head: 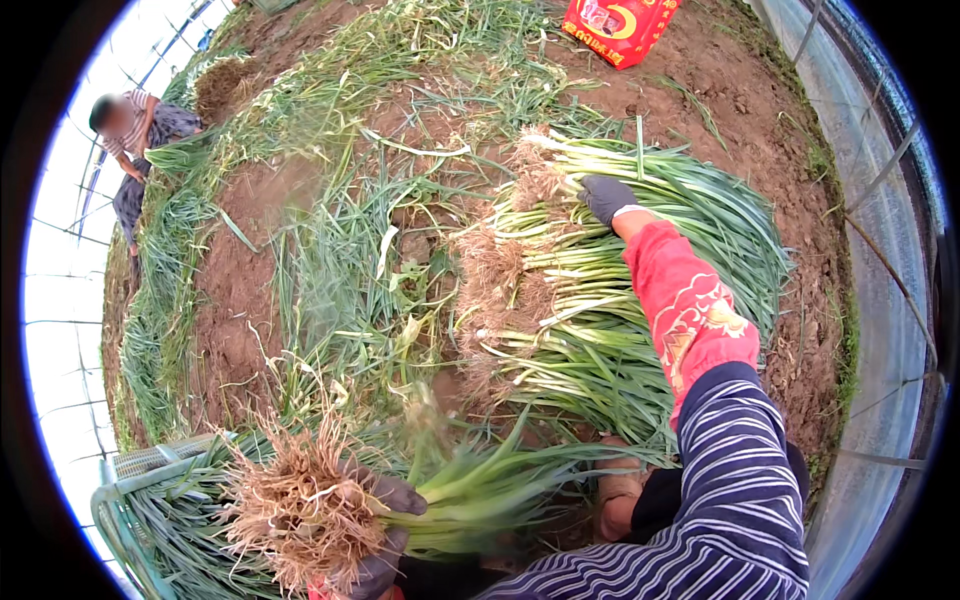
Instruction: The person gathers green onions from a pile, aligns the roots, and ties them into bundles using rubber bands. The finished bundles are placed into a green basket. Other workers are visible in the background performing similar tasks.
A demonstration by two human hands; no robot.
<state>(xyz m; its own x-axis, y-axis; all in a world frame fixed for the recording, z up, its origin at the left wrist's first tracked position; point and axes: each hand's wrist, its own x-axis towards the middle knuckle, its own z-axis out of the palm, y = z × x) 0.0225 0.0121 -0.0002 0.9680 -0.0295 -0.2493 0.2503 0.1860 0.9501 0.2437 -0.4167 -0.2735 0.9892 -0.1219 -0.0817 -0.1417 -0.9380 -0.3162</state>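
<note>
My left hand (386, 517), in a dark grey glove, grips a bundle of long green allium plants (480, 499) near its base. The bundle's tan, tangled roots (307, 502) point left, and its leaves stretch to the right. My right hand (609, 201), gloved and with a red sleeve cover above it, rests on the upper part of a large pile of similar plants (600, 270). Its fingers lie over the pale stems near the roots; whether they close on any stems cannot be told. The pile's roots (502, 277) face left and its leaves (720, 202) fan out right.
A green plastic crate (154, 480) with leafy plants stands at the lower left. Loose leaves (337, 262) litter the soil. A red printed bag or box (619, 30) is at the top. Another person (142, 127) bends at the upper left. Plastic sheeting (885, 247) runs along the right.
</note>
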